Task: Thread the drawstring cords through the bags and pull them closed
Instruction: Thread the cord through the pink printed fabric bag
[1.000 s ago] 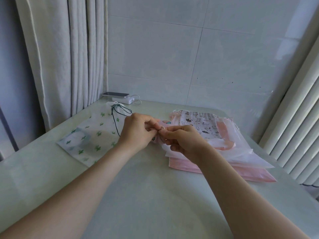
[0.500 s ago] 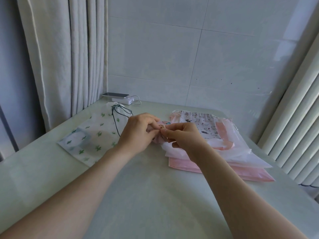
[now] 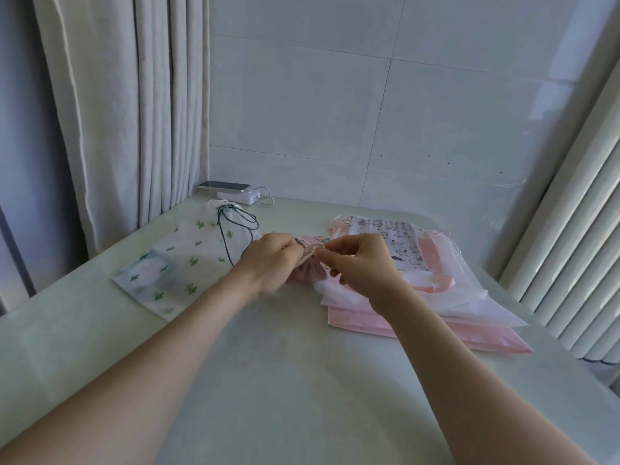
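Head view: mid-table (image 3: 285, 380), the left hand (image 3: 268, 263), slightly blurred, is gripping the bunched mouth of a pink bag (image 3: 310, 272). The right hand (image 3: 362, 266) is pinching its cord (image 3: 311, 257), which is running left-right between them. The pink bag is lying at the pile's (image 3: 453, 307) left edge. A cactus bag (image 3: 181, 263) is lying diagonally, cinched mouth pointing at the wall (image 3: 335, 129).

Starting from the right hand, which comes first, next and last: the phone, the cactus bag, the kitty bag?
From the right hand, head view:
1. Kitty bag, just behind it, on the right-side pile.
2. Cactus bag, left, beyond the left hand.
3. Phone, far back-left corner.
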A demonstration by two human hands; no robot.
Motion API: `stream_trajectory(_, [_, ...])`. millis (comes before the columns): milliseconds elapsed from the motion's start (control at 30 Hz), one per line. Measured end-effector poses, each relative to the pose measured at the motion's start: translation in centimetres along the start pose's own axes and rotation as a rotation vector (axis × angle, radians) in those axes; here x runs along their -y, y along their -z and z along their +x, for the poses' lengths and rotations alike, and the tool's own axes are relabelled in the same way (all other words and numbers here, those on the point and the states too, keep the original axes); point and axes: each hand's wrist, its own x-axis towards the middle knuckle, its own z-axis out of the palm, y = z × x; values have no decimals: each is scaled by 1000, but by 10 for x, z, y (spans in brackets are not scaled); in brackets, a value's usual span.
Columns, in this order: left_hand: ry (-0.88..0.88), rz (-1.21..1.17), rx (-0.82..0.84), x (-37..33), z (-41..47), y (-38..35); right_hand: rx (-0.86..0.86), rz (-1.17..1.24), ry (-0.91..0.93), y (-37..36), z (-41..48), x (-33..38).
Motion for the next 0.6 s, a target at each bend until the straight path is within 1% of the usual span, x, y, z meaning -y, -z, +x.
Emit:
stream_trajectory(100, [66, -92, 41, -1, 0, -9, 51, 5, 28, -2, -4, 3])
stream_trajectory(233, [1, -134, 94, 4, 0, -17, 94, 49, 51, -5, -7, 5])
stream_trajectory(267, [-23, -103, 80, 6, 2, -17, 91, 45, 62, -4, -7, 4])
stream_trajectory(333, [-75, 53, 26, 9, 5, -13, 94, 6, 80, -2, -5, 3])
stream_trajectory(400, [-90, 153, -31, 11, 8, -8, 110, -28, 88, 0, -4, 3])
stream_trajectory(500, [-80, 185, -102, 10, 9, -3, 125, 14, 83, 3, -3, 4])
stream_trajectory(600, [-89, 214, -127, 9, 8, -2, 126, 35, 90, 5, -2, 3])
